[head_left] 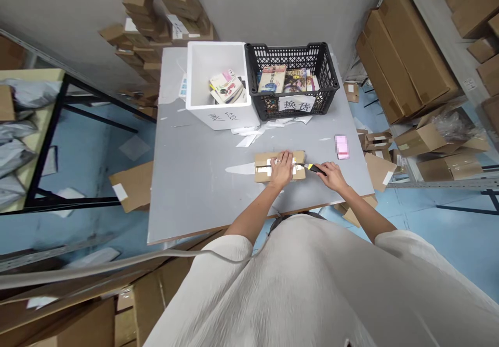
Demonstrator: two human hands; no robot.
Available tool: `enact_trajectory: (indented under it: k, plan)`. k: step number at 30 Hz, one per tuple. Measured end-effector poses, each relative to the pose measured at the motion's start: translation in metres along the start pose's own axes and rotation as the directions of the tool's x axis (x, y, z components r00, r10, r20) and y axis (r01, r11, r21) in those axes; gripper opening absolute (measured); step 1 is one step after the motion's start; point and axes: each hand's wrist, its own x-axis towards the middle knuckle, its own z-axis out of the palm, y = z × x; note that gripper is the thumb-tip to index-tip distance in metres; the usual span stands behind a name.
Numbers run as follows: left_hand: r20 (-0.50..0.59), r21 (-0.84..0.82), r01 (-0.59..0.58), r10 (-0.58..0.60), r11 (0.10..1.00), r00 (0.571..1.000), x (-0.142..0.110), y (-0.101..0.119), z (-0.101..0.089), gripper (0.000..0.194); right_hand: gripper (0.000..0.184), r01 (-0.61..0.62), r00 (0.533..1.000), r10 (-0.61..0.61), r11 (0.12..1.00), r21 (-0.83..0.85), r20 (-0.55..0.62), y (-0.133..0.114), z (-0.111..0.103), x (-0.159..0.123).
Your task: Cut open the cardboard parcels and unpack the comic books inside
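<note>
A small brown cardboard box (260,172) with white labels lies near the front of the grey table. My left hand (281,169) lies on top of it, pressing on the box with fingers stretched toward its far edge. In my right hand (333,175) is a black and yellow utility knife (314,168), gripped by its handle. The knife points left, its tip end at the box's right end along the seam; I cannot tell how deep the blade sits.
Behind the box stand a white foam bin (218,115) and a black plastic crate (268,106), both holding books. Paper scraps (248,138) lie in front of them. A pink item (342,146) rests at the right. Shelves with cartons (413,50) flank the grey table (191,180).
</note>
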Motion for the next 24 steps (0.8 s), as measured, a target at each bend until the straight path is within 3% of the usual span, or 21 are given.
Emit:
enact_trajectory:
  k: [8,14,19,22,24]
  plan:
    - [-0.018,-0.004,0.008,-0.008,1.0,1.0,-0.002,0.001,-0.001,0.073,0.056,-0.028,1.0,0.028,0.999,0.027,0.011,-0.007,0.015,0.007]
    - [-0.024,-0.007,0.032,-0.032,0.999,0.999,0.0,0.002,-0.003,0.068,0.063,-0.178,0.977,0.182,0.983,0.052,-0.109,0.017,-0.003,0.007]
    - [-0.015,-0.054,0.02,-0.021,0.998,1.0,-0.003,-0.005,-0.006,0.07,0.068,-0.176,0.965,0.21,0.962,0.207,-0.155,0.03,-0.005,0.006]
    - [-0.038,-0.088,-0.02,0.017,0.996,0.999,-0.019,-0.023,-0.011,0.075,0.069,-0.15,0.949,0.243,0.908,0.39,-0.202,0.022,0.004,0.007]
    - [-0.05,-0.087,-0.005,0.001,0.996,0.999,-0.034,-0.041,-0.014,0.089,0.07,-0.142,0.944,0.272,0.845,0.516,-0.185,0.012,0.012,0.009]
